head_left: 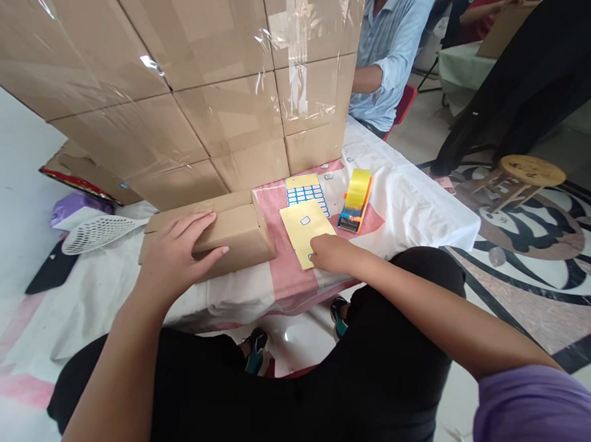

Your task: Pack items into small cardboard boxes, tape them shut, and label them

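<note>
A purple sleeve (538,422) fills the lower right corner, nearest the lens, and bare forearms run from it and from the lower left up to the table (427,202). Black-clad knees sit below the table edge, with shoes showing between them.

The left hand (173,257) lies flat, palm down, on the near end of a small box (234,234), fingers spread over its top and thumb along the front face; it presses rather than clasps. The box lies on the white and pink cloth, close to the near table edge, its far side just beside a wall of stacked, taped cartons (184,74).

The right hand (331,253) rests on the near corner of a yellow sheet (305,231), fingertips curled down onto it; whether it pinches anything there cannot be told. One small label sits near the middle of that sheet. Just beyond lies a second sheet (306,189) with rows of blue-edged labels. A tape dispenser (355,201) with a yellowish roll stands just right of both sheets.

Left of the box lies a white mesh swatter (99,232). Behind the cartons a person in a pale blue shirt (391,47) sits at the table's far end. A wooden stool (526,175) stands on the patterned floor to the right.
</note>
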Available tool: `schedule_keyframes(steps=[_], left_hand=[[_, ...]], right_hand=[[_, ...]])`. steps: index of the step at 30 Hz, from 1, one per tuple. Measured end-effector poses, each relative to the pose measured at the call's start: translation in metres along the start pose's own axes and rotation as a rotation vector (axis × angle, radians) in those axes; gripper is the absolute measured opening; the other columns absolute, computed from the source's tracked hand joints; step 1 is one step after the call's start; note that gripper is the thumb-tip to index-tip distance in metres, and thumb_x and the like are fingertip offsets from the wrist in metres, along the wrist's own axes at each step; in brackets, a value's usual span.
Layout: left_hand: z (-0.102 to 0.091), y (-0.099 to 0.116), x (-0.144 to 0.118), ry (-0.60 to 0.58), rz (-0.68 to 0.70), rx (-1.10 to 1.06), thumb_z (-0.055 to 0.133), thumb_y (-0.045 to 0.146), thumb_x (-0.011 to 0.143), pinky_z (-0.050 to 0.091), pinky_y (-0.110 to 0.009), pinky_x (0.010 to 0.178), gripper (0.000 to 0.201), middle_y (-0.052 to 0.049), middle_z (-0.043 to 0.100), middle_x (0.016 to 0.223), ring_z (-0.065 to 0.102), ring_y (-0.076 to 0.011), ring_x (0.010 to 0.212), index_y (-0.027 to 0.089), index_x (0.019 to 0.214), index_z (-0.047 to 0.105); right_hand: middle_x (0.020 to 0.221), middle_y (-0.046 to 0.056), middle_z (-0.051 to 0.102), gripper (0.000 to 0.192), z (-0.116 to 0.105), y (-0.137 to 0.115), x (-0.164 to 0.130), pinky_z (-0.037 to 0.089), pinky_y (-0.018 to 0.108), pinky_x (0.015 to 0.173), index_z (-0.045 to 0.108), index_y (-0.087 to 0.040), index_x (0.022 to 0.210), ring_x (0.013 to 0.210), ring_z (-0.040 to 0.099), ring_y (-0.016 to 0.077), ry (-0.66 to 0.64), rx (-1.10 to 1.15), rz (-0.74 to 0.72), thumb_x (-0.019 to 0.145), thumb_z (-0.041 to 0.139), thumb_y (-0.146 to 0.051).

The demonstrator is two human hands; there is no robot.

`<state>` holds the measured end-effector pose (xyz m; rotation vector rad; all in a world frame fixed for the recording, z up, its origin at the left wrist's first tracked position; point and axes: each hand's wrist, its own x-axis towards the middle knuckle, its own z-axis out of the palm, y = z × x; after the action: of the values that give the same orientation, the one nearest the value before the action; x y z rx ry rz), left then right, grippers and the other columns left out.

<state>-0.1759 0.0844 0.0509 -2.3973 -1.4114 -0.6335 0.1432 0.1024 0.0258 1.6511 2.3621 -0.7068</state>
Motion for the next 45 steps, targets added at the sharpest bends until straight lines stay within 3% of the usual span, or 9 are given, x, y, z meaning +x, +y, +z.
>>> schedule_keyframes(steps=[7, 12, 16, 19, 31, 33, 36, 38, 45], left_hand=[[-0.001, 0.001, 0.0, -0.018, -0.033, -0.017, 0.061, 0.053, 0.093, 0.046, -0.046, 0.109, 0.058, -0.013, 0.065, 0.138, 0.061, -0.0318, 0.127, 0.017, 0.139, 0.059], [-0.004, 0.002, 0.001, -0.031, -0.049, -0.042, 0.062, 0.052, 0.092, 0.046, -0.048, 0.11, 0.057, -0.013, 0.065, 0.139, 0.06, -0.0323, 0.128, 0.019, 0.139, 0.059], [-0.007, -0.002, 0.001, -0.018, -0.024, -0.063, 0.064, 0.049, 0.091, 0.046, -0.047, 0.11, 0.051, -0.012, 0.068, 0.135, 0.061, -0.0309, 0.127, 0.021, 0.134, 0.062], [-0.008, -0.005, 0.001, 0.001, 0.004, -0.089, 0.067, 0.044, 0.091, 0.046, -0.046, 0.111, 0.049, -0.011, 0.068, 0.135, 0.061, -0.0296, 0.128, 0.021, 0.134, 0.062], [-0.006, -0.006, 0.001, 0.028, 0.03, -0.131, 0.072, 0.038, 0.088, 0.046, -0.049, 0.112, 0.051, -0.01, 0.068, 0.136, 0.061, -0.03, 0.129, 0.027, 0.136, 0.062], [-0.006, -0.005, 0.0, 0.026, 0.015, -0.127, 0.071, 0.039, 0.088, 0.045, -0.049, 0.113, 0.051, -0.01, 0.067, 0.136, 0.061, -0.03, 0.13, 0.028, 0.137, 0.061], [-0.005, -0.005, 0.001, 0.028, 0.008, -0.124, 0.071, 0.039, 0.088, 0.044, -0.049, 0.114, 0.052, -0.01, 0.067, 0.137, 0.06, -0.0299, 0.131, 0.028, 0.137, 0.061], [-0.004, -0.006, 0.001, 0.025, 0.006, -0.118, 0.071, 0.039, 0.088, 0.045, -0.049, 0.113, 0.052, -0.011, 0.067, 0.137, 0.06, -0.0298, 0.131, 0.028, 0.137, 0.06], [-0.004, -0.007, 0.002, 0.024, 0.011, -0.104, 0.072, 0.039, 0.088, 0.046, -0.048, 0.112, 0.049, -0.012, 0.068, 0.134, 0.062, -0.0293, 0.129, 0.025, 0.134, 0.062]], right_hand=[[0.085, 0.009, 0.07, 0.023, -0.015, 0.017, 0.002, 0.037, 0.027, 0.057, 0.06, -0.017, 0.086, 0.07, 0.064, 0.0188, 0.019, 0.222, -0.008, 0.096, 0.048, -0.032], [0.088, 0.007, 0.066, 0.01, -0.013, 0.01, 0.022, 0.036, 0.027, 0.066, 0.053, -0.018, 0.093, 0.074, 0.057, 0.0175, 0.385, 0.233, -0.346, 0.098, 0.044, -0.02], [0.088, 0.003, 0.064, 0.009, -0.008, 0.0, 0.041, 0.037, 0.026, 0.069, 0.053, -0.018, 0.099, 0.075, 0.057, 0.0165, 0.44, 0.273, -0.601, 0.095, 0.046, -0.016], [0.093, 0.001, 0.068, 0.025, -0.001, -0.002, 0.05, 0.038, 0.025, 0.072, 0.055, -0.018, 0.117, 0.079, 0.061, 0.0162, 0.438, 0.316, -0.671, 0.093, 0.05, -0.014], [0.09, 0.0, 0.072, 0.009, 0.014, -0.013, 0.08, 0.039, 0.024, 0.072, 0.063, -0.02, 0.1, 0.084, 0.065, 0.0154, 0.515, 0.442, -0.613, 0.097, 0.055, -0.02], [0.094, 0.002, 0.073, 0.017, 0.016, -0.016, 0.089, 0.039, 0.025, 0.069, 0.059, -0.019, 0.11, 0.086, 0.067, 0.0187, 0.518, 0.457, -0.477, 0.095, 0.061, -0.027], [0.099, 0.007, 0.075, 0.057, 0.016, -0.013, 0.1, 0.039, 0.028, 0.065, 0.049, -0.017, 0.125, 0.09, 0.068, 0.0258, 0.51, 0.489, -0.167, 0.085, 0.072, -0.05], [0.101, 0.009, 0.075, 0.062, 0.014, -0.005, 0.101, 0.041, 0.029, 0.065, 0.049, -0.015, 0.124, 0.093, 0.068, 0.0269, 0.518, 0.495, -0.08, 0.084, 0.073, -0.056], [0.105, 0.007, 0.072, 0.035, 0.021, 0.0, 0.092, 0.042, 0.026, 0.073, 0.059, -0.015, 0.113, 0.092, 0.066, 0.0191, 0.479, 0.539, -0.333, 0.086, 0.074, -0.033]])
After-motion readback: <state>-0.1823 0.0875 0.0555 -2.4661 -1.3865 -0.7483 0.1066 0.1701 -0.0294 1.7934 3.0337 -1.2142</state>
